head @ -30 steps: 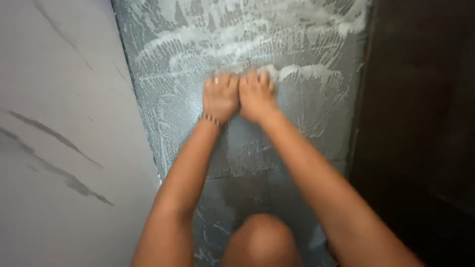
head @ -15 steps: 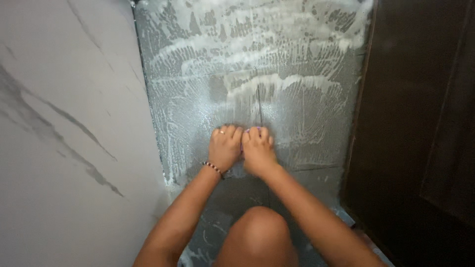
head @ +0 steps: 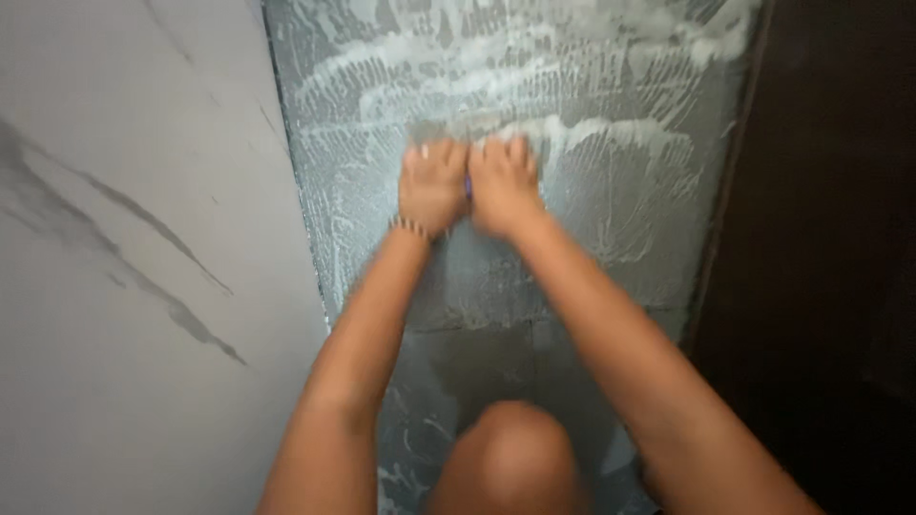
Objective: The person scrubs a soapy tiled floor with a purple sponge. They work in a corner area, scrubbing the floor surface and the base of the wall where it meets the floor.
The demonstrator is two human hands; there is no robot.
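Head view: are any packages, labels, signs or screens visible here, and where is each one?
None are in view. Only the soapy grey floor, a white marbled wall, a dark panel, and the left hand and right hand pressed side by side on the floor.

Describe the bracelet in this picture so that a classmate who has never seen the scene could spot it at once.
Start at the grey tiled floor streaked with white soapy foam, beside the pale marble wall. Two hands press side by side on it; the beaded bracelet circles the wrist of the left hand. The right hand has a bare wrist.
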